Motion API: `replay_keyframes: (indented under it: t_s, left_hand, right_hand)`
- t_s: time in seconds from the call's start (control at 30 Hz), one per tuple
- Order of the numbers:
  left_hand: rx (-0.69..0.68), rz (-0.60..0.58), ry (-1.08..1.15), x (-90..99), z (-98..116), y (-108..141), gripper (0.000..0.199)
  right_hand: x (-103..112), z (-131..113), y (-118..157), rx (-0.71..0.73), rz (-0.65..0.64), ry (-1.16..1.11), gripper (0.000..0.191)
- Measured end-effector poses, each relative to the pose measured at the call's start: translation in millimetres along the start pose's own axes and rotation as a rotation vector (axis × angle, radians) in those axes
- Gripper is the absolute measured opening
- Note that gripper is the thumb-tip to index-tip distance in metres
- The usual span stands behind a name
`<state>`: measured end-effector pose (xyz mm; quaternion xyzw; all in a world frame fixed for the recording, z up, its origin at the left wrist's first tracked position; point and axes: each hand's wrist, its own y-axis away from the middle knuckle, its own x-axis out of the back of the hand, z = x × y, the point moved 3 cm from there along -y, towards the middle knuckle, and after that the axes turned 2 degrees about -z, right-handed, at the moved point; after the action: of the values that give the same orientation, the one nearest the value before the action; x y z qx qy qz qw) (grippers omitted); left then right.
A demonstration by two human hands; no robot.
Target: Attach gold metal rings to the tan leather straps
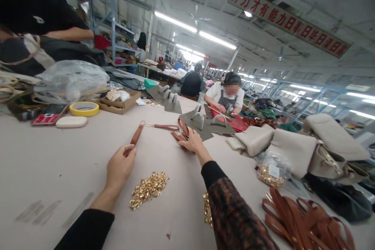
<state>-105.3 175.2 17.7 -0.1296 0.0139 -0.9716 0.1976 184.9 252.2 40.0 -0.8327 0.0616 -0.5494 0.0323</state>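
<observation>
In my left hand (pixel 120 164), closed with thumb and fingers pinched, is the lower end of a brown leather strap (pixel 136 134). A gold metal clasp (pixel 149 125) lies at the strap's far end. From it a second brown strap length (pixel 166 127) runs right. My right hand (pixel 193 141) is closed over a small bunch of brown leather straps (pixel 183 125) with a loop standing up; its fingertips are partly hidden. Between my forearms lies a pile of small gold hardware pieces (pixel 149 188). My right sleeve partly covers another gold pile (pixel 207 211).
Many brown straps (pixel 304 218) are heaped at front right, near beige bags (pixel 293 150) and bagged gold hardware (pixel 270 175). Grey panels with handles (pixel 205 127) lie ahead. Yellow tape (pixel 84 108), a white case (pixel 71 122) and a cardboard box (pixel 120 103) stand left. Co-workers (pixel 225 95) work beyond.
</observation>
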Motion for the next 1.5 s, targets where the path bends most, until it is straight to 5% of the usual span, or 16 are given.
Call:
replay_keyframes:
  t_s: [0.13, 0.3, 0.4, 0.5, 0.6, 0.83, 0.97, 1.13, 1.33, 1.5]
  left_hand:
    - [-0.064, 0.023, -0.170, -6.1, -6, -4, 0.029]
    - [-0.161, 0.118, -0.332, -11.4, -3, -8, 0.036]
    - [-0.203, 0.223, -0.405, -7.8, -3, -9, 0.039]
    - [-0.272, 0.282, -0.527, -6.9, -5, -10, 0.043]
    - [-0.283, 0.200, -0.649, -12.0, -11, -13, 0.049]
    - [-0.278, 0.073, -0.668, -16.4, -17, -14, 0.050]
    - [-0.333, 0.060, -0.605, -17.2, -16, -14, 0.046]
    - [-0.340, 0.079, -0.500, -18.6, -13, -14, 0.039]
    - [-0.321, 0.303, -0.408, -6.0, -4, -13, 0.041]
    - [-0.319, 0.383, -0.403, -0.7, -5, -14, 0.045]
  right_hand:
    - [-16, -2, -36, -0.063, -0.063, 0.121, 0.093]
    - [-33, -18, -56, 0.024, -0.043, 0.200, 0.042]
    - [-39, -36, -65, 0.134, -0.060, 0.206, 0.033]
    - [-44, -54, -68, 0.214, -0.077, 0.206, 0.033]
    - [-49, -64, -65, 0.215, -0.053, 0.224, 0.045]
    - [-58, -67, -76, 0.009, -0.048, 0.224, 0.073]
    - [-64, -77, -85, -0.063, -0.059, 0.228, 0.068]
    - [-74, -101, -70, -0.042, -0.057, 0.246, 0.061]
    - [-83, -153, -20, 0.160, -0.115, 0.170, 0.051]
    - [-62, -161, -10, 0.382, -0.177, 0.067, 0.044]
